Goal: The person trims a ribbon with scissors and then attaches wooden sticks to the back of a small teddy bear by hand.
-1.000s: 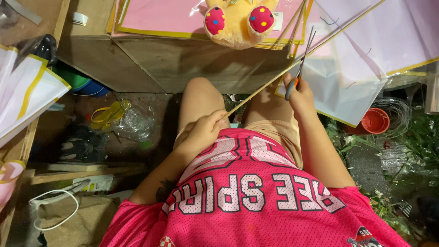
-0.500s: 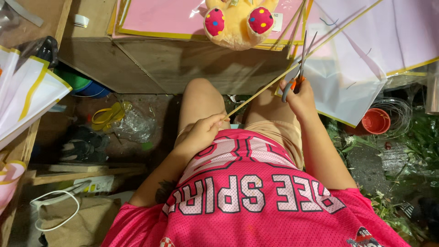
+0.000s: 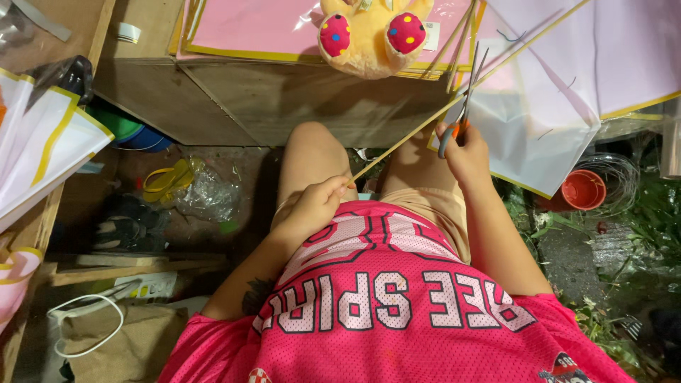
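Left hand [image 3: 312,207] pinches the near end of the bamboo stick [image 3: 425,124]; right hand [image 3: 464,149] grips scissors [image 3: 461,106], blades open on it, uncut so far.

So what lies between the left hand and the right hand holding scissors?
In the head view, only the thin bamboo stick spans from left hand to right hand, above the knees.

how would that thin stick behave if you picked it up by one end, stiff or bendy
Probably light and springy: the stick is very thin and long. It looks straight between the left hand and the scissors in the right hand, so fairly stiff when held at two points. Held by one end alone, it would likely droop slightly, and could snap.
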